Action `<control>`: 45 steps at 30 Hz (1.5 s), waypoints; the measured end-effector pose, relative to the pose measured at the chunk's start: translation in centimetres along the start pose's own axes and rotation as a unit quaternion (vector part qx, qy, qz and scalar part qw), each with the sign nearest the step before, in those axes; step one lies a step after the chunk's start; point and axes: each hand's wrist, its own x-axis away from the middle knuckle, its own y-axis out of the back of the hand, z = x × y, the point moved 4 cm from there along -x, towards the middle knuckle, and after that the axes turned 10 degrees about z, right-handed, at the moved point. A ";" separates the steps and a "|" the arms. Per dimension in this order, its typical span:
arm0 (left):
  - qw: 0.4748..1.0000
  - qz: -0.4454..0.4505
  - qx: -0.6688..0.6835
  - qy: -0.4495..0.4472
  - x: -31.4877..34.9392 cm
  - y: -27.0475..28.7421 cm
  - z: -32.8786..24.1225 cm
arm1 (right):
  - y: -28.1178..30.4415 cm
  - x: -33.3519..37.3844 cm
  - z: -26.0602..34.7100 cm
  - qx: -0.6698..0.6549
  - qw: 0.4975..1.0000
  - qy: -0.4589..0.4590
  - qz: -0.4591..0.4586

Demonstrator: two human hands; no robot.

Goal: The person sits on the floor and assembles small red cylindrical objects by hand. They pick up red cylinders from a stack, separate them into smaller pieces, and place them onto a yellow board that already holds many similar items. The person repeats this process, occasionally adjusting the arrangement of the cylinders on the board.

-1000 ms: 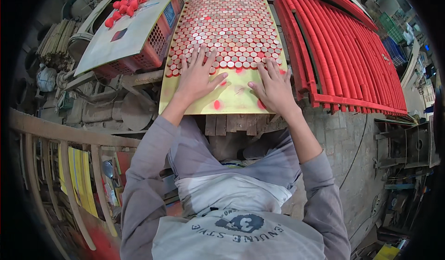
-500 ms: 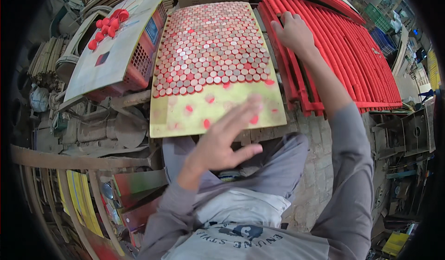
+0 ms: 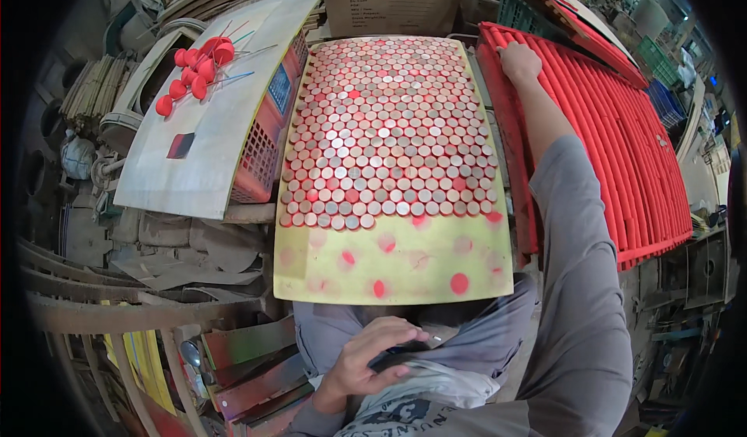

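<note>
At left, red balls [image 3: 206, 70] on thin sticks lay on a white board [image 3: 144, 176]. The left hand [image 3: 372, 359] hung above the person's lap, fingers together and slightly bent, thumb spread apart from them. Beside it, the grey shirt [image 3: 401, 412] bore dark lettering, partly lost in creases. At centre, round discs [image 3: 389, 137] with red rims lay in packed rows on a yellow board [image 3: 311, 270], its near end bare and red-spotted. Behind stood a brown box [image 3: 420, 17] with small dark print. The right arm stretched forward, its hand [image 3: 521, 63] at the left edge of red rods [image 3: 599, 126]; whether it gripped one, I cannot tell.
</note>
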 end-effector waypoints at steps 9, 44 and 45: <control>0.998 -0.012 0.062 0.029 -1.1 0.9 1.6 | -1.2 -2.4 -0.1 0.069 0.994 0.082 -0.016; 0.932 -0.296 -0.084 -0.192 -9.9 -6.3 -0.6 | 15.3 40.9 6.9 -0.702 0.635 0.111 0.304; 0.935 -0.295 -0.061 -0.186 -9.4 -6.8 -0.8 | 14.7 42.9 6.2 -0.718 0.616 0.069 0.316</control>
